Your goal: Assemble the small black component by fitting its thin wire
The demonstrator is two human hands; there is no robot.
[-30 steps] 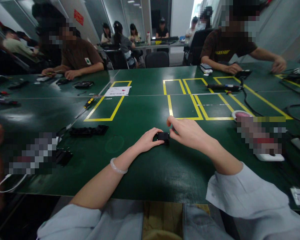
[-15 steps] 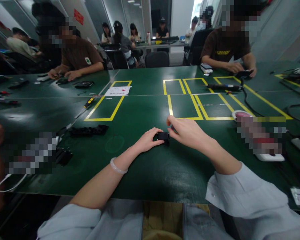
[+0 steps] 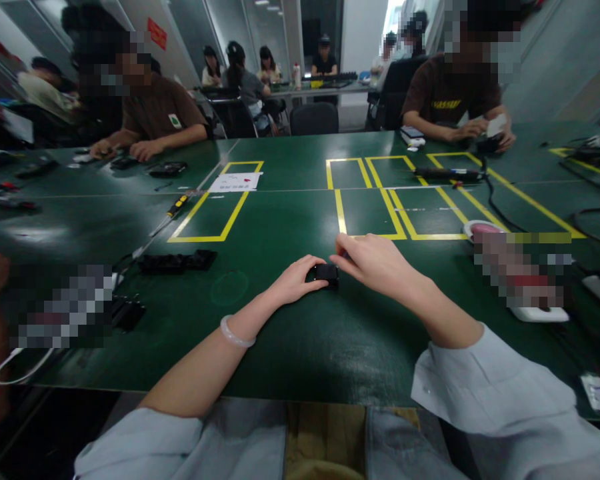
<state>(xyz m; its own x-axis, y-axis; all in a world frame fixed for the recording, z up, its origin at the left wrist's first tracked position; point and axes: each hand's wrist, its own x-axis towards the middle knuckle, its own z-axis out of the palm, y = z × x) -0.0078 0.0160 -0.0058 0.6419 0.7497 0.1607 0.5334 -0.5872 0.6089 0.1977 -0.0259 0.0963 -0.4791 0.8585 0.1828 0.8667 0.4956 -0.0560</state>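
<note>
Grey walls and glass panels enclose a room where people sit at tables, with a wide green table point(image 3: 280, 353) filling the foreground. Yellow tape point(image 3: 341, 213) outlines boxes across its far half. Bare tabletop lies between the block and the near table edge, and more opens to the left, up to a black strip point(image 3: 177, 261). On the far left is a screwdriver point(image 3: 177, 207), near a white paper point(image 3: 236, 182); well apart on the right, a white-ended object point(image 3: 540, 314) sits near the right forearm.

Centrally, the right hand point(image 3: 375, 260) bends inward, its thumb and forefinger drawn close together beside the block's right end; whether they pinch something small is hard to tell. The left hand point(image 3: 297, 280) curves around the other end, forefinger on the far side and thumb along the near side, parted only by the block's thickness.

Smallest is that black block point(image 3: 326, 273), low over the tabletop between both hands. Its long axis runs roughly left to right, parallel to the near table edge; which end is its front is unclear.
</note>
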